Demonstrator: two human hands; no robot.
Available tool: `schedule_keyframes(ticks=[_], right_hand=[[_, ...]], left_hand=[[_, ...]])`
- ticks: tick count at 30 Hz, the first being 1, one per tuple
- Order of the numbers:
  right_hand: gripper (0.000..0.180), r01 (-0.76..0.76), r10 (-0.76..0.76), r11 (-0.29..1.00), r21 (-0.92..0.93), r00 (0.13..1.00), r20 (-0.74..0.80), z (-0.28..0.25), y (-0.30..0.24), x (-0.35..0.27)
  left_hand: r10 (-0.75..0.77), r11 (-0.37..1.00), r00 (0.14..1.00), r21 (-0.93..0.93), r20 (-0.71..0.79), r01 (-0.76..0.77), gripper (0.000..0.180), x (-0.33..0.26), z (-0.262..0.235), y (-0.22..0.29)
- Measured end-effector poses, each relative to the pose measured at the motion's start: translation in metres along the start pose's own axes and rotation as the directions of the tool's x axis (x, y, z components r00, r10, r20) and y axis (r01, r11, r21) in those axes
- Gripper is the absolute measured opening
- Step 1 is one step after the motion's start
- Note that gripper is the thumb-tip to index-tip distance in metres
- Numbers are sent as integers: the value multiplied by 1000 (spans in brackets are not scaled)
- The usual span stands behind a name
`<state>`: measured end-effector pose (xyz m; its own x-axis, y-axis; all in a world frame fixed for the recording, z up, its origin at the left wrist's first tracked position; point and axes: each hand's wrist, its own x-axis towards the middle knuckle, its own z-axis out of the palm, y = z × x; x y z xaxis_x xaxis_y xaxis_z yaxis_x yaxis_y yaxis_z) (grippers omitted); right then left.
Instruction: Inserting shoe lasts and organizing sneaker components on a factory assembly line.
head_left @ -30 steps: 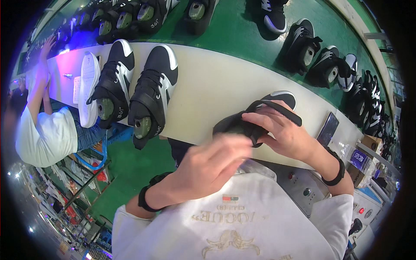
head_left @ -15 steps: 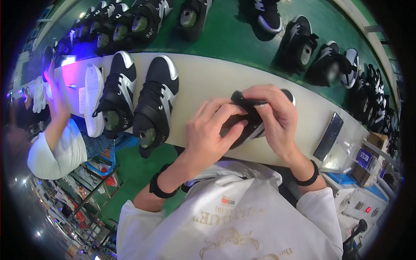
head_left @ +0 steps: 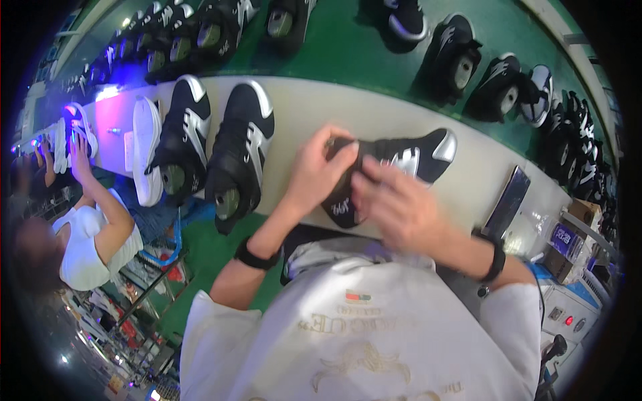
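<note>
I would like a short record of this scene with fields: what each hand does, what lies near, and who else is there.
left hand: grips the heel end of a black and silver shoe
right hand: on the same shoe, near its opening
surface: cream worktable
nearby: two black and white shoes to the left; dark flat phone to the right
behind: green belt with more dark shoes
other person: a co-worker in a white top, far left

1. A shoe factory line: black-and-white sneakers [head_left: 237, 154] stand in rows on a long pale bench [head_left: 374, 113].
2. More sneakers ride a green conveyor [head_left: 348, 53] beyond.
3. A co-worker [head_left: 87, 234] works alongside.
</note>
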<state>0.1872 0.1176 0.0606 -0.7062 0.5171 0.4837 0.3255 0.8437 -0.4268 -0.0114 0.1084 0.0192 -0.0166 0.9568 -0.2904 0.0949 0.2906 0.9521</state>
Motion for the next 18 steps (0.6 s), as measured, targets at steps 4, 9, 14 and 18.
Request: schedule_keyframes(ticks=[4, 9, 14, 18], right_hand=[[25, -126, 96, 958, 257, 987, 128, -18, -27, -43], [34, -413, 414, 850, 326, 908, 71, -29, -33, -52], [48, -474, 461, 813, 338, 879, 124, -9, -43, -44], [52, -530, 486, 731, 429, 846, 218, -2, -52, -38]], left_hand=[[57, 997, 984, 66, -171, -46, 24, -31, 5, 26], [495, 751, 851, 579, -176, -317, 35, -72, 3, 33], [513, 666, 847, 687, -140, -290, 46, -87, 5, 23], [457, 692, 881, 671, -120, -267, 50, -91, 7, 27]])
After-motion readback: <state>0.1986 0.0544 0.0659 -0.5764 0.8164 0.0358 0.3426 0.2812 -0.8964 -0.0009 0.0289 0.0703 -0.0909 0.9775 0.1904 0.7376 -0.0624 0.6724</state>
